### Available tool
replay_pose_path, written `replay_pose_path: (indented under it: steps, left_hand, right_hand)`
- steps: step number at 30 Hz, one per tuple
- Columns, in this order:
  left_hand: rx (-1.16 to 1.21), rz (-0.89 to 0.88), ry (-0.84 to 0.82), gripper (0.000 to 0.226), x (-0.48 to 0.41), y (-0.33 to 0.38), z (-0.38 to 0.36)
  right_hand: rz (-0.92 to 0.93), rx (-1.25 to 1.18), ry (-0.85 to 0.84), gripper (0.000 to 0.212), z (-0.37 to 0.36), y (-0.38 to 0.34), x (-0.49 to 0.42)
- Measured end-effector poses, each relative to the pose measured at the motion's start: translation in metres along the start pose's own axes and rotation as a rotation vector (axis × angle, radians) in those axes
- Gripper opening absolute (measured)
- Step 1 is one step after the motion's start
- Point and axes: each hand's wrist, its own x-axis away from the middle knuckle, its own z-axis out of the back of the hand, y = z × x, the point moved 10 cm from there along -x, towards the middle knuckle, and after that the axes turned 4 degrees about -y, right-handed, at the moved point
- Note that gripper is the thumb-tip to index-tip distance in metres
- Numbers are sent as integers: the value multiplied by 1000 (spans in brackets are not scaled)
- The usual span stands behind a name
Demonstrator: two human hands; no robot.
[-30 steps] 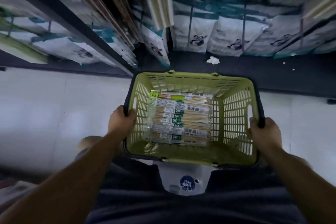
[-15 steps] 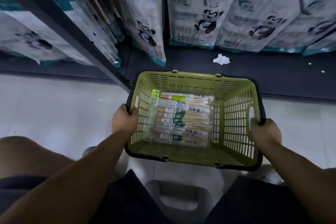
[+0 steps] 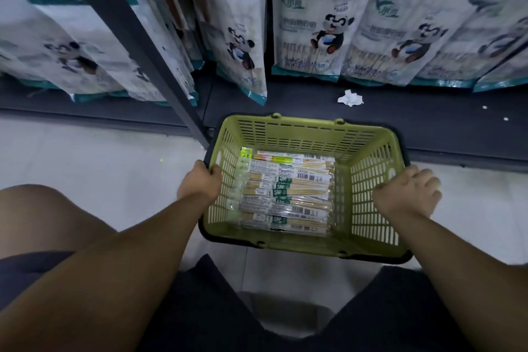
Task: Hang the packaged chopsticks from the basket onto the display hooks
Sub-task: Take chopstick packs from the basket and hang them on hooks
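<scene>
The left hand (image 3: pixel 200 184) clenches the left rim of the green basket (image 3: pixel 308 134), the right hand (image 3: pixel 405 194) lies blurred at its right rim, its grasp unclear, and the packaged chopsticks (image 3: pixel 285 191) lie flat inside, between both hands.

Person viewed from above. Left forearm (image 3: pixel 128 254) and right forearm (image 3: pixel 457 260) are uncovered up to the frame edge. Left hand (image 3: pixel 200 183) and right hand (image 3: pixel 405 194) are bare, the right one blurred. Plain dark shorts (image 3: pixel 200 311), charcoal to navy, cover both thighs. Left knee (image 3: pixel 43 208) is bare.
</scene>
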Motion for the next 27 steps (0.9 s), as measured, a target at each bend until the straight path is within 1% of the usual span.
replay_pose_path:
  steps: [2,4,5,6,7,9,11,12,14,15,18,21,23,27]
  left_hand:
    - [-46,-9,-13,39,-1,2,2]
    - [-31,-11,-9,40,1,2,2]
    - [-12,-13,-3,39,1,2,2]
    - [8,-17,3,37,2,2,1]
    - [30,-22,11,35,3,1,1]
    - [78,-31,39,32,5,1,2]
    - [122,-46,65,26,5,1,3]
    - [143,-54,67,24,5,1,3]
    - [200,-64,48,22,4,-1,1]
    - [234,-65,38,23,3,-2,0]
    - [293,-61,16,29,3,-3,-1]
    - [299,-47,1,34,4,-1,0]
    - [292,-44,-5,36,5,1,1]
    - [290,-57,-16,35,5,3,2]
  right_hand:
    - [59,101,51,74,9,-12,12]
    - [171,226,105,68,11,-29,23]
    - [242,249,96,64,6,-41,27]
    - [314,215,45,58,-3,-52,31]
    - [398,135,-42,49,-17,-66,36]
    - [631,0,-257,29,-49,-103,56]
    - [827,-10,-399,19,-71,-137,75]
    - [874,-8,-436,17,-80,-150,79]
    - [906,-41,-471,17,-94,-174,75]
    - [906,-47,-468,22,-99,-185,69]
    - [888,38,-411,50,-113,-214,44]
    - [865,144,-435,68,-128,-227,25]
    - [895,230,-433,68,-138,-231,20]
    - [914,234,-409,44,-148,-229,17]
